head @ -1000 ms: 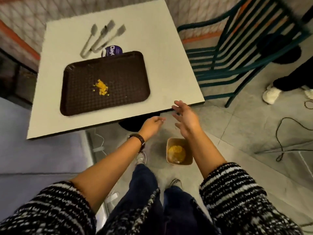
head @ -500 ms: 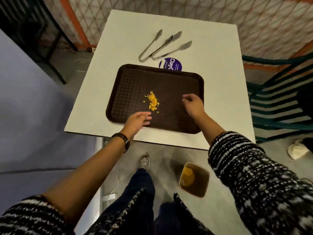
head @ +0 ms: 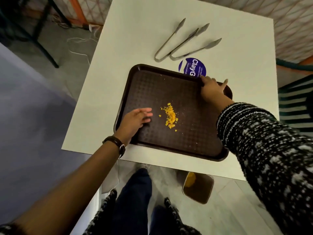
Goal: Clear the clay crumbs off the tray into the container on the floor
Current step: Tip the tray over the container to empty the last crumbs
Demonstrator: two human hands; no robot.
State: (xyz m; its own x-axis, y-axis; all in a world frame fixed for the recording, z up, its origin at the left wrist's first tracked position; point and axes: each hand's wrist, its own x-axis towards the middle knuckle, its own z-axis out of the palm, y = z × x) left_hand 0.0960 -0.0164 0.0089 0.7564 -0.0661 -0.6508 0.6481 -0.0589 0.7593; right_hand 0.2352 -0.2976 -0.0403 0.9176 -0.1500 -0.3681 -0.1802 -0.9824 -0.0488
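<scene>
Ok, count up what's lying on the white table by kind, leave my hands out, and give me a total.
Tray: 1
Tongs: 2
Purple clay tub: 1
Pile of yellow clay crumbs: 1
Total: 5

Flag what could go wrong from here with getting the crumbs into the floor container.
1. The container sits partly under the table edge, so crumbs tipped off the tray may land on the floor.
2. The left hand lies flat beside the loose pile; a sweep could scatter it or leave stray specks.
</scene>
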